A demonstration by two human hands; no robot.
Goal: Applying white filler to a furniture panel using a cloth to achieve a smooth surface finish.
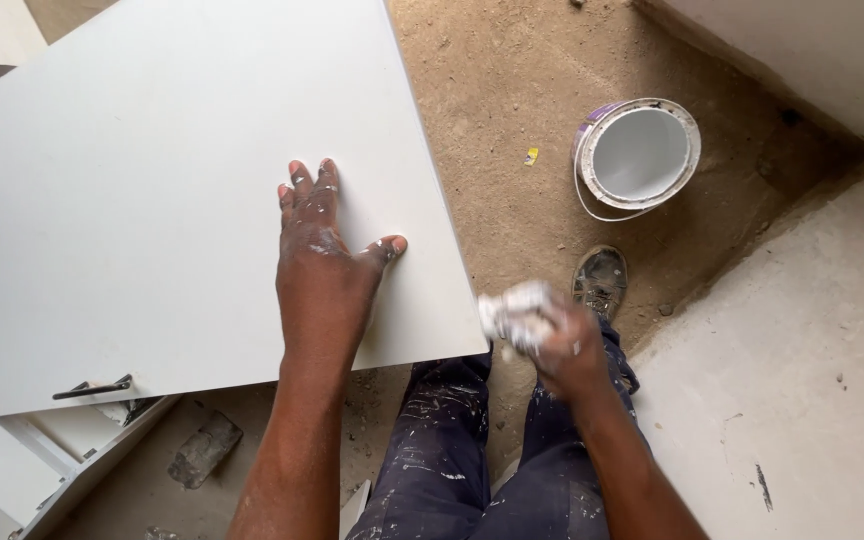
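White flat cabinet door panel (172, 180) lies under my left hand (324, 262), fingers spread flat; my right hand (567, 350), clenched on a crumpled white rag (514, 315), sits just beside the panel's right edge.

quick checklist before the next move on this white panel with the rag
1. Left hand flat on the white panel, steadying it: ok.
2. Right hand gripping the crumpled rag at the panel's lower right corner: ok, though the rag is motion-blurred.
3. Panel surface free of marks or drips: ok where visible; the part under the left hand cannot be told.
4. Paint bucket upright on the dirt floor, apart from the shoe: ok.
5. Bucket covered: not ok, it stands open with white paint.
6. Black handle at the panel's lower edge firmly fixed: cannot tell.
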